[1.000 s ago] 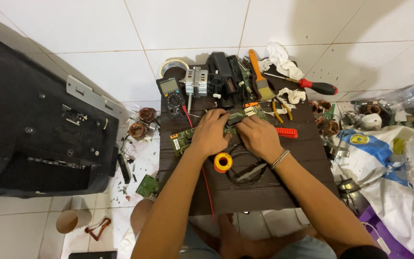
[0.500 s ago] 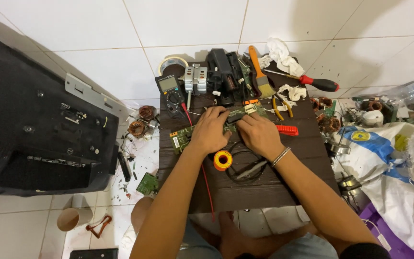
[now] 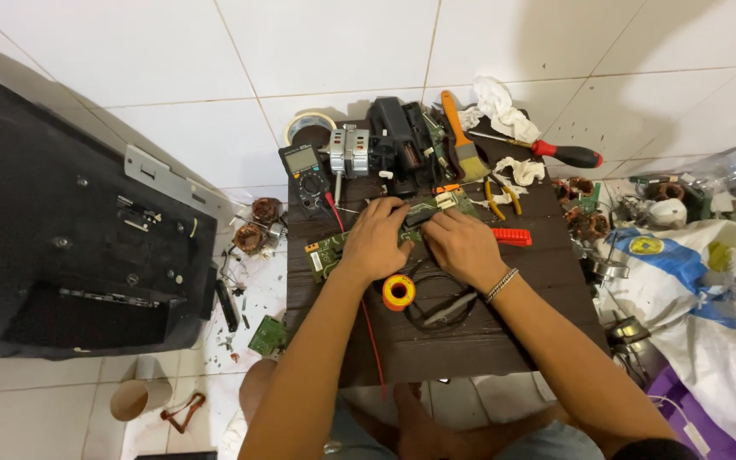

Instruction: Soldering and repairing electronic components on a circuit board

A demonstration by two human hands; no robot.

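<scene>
Green circuit board (image 3: 331, 250) lying mid-surface, long axis running left edge to right edge. Left hand (image 3: 376, 241) pressed flat over its centre, right hand (image 3: 462, 247) on its right end; both closer than anything else. Grip of each: resting, whether clenched cannot be told. Yellow solder spool (image 3: 399, 292) just nearside.

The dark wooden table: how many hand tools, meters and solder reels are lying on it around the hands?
Hand tools: 3, namely the paintbrush, the red-handled screwdriver and the yellow-handled pliers
Meters: 1, the multimeter
Solder reels: 1, the yellow reel
Total: 5

Both the left hand and the right hand rest on the green circuit board.
</scene>
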